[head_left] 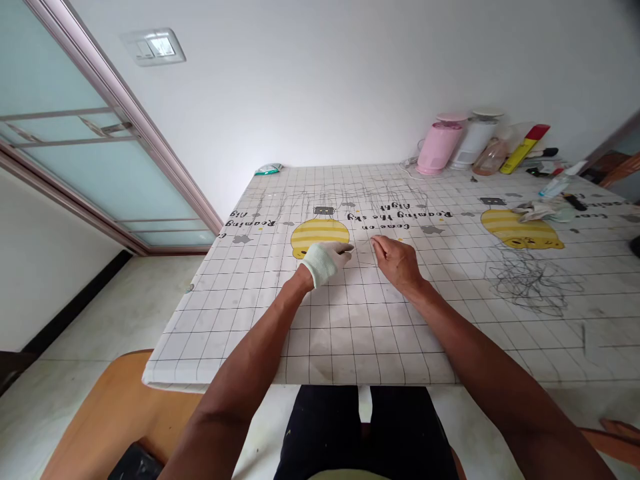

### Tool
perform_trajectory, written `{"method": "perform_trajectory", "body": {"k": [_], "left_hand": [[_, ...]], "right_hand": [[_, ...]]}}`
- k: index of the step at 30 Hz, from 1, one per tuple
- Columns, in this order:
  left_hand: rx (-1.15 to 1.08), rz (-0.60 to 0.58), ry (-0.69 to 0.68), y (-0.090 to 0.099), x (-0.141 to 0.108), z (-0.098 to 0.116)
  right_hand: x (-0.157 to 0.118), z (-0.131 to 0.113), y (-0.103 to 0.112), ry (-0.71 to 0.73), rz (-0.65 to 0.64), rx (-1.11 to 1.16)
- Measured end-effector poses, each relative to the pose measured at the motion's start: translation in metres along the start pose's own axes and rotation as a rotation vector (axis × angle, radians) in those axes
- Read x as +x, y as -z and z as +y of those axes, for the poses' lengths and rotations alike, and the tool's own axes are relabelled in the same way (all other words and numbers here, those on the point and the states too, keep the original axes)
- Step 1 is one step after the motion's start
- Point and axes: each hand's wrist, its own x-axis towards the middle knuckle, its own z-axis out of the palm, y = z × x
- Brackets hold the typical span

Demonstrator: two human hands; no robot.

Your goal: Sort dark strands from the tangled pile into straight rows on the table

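Wire (367, 262) running crosswise between hands, left hand (327, 259) pinching it, right hand (399, 261) pinching it

Bright, diffuse light fills the wall (300, 87), with glare on the switch (163, 46) and soft shadows on the table (330, 353). Wide-angle distortion stretches the left door (65, 87).

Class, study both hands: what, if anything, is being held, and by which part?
The gloved left hand and the bare right hand both seem to pinch a thin strand; exactly where along it is too fine to tell.
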Motion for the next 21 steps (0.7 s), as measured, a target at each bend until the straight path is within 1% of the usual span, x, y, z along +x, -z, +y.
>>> {"method": "perform_trajectory", "body": {"k": [2, 3, 5, 7, 9, 11, 14, 17, 21], "left_hand": [[0.046, 0.014, 0.021, 0.003, 0.003, -0.003], [0.050, 0.051, 0.041, 0.006, 0.004, -0.004], [-0.004, 0.179, 0.083, 0.013, 0.005, -0.004], [-0.105, 0.314, 0.096, 0.019, 0.006, -0.003], [-0.163, 0.370, 0.097, 0.021, 0.004, 0.000], [-0.168, 0.356, 0.103, 0.018, 0.002, 0.005], [-0.096, 0.258, 0.080, 0.005, -0.002, 0.017], [0.071, 0.146, -0.011, -0.011, -0.003, 0.026], [0.278, 0.060, -0.075, -0.026, -0.006, 0.028]], "right_hand": [[0.000, 0.006, 0.003, -0.031, 0.036, -0.022], [-0.001, 0.009, 0.005, -0.043, 0.053, -0.033], [-0.001, 0.016, 0.009, -0.058, 0.080, -0.054], [-0.001, 0.022, 0.012, -0.066, 0.100, -0.064], [-0.002, 0.023, 0.013, -0.072, 0.113, -0.056], [-0.003, 0.019, 0.013, -0.074, 0.111, -0.035], [-0.005, 0.007, 0.013, -0.047, 0.054, 0.005], [-0.009, -0.006, 0.013, -0.008, -0.024, 0.040], [-0.013, -0.018, 0.010, 0.025, -0.109, 0.105]]}}
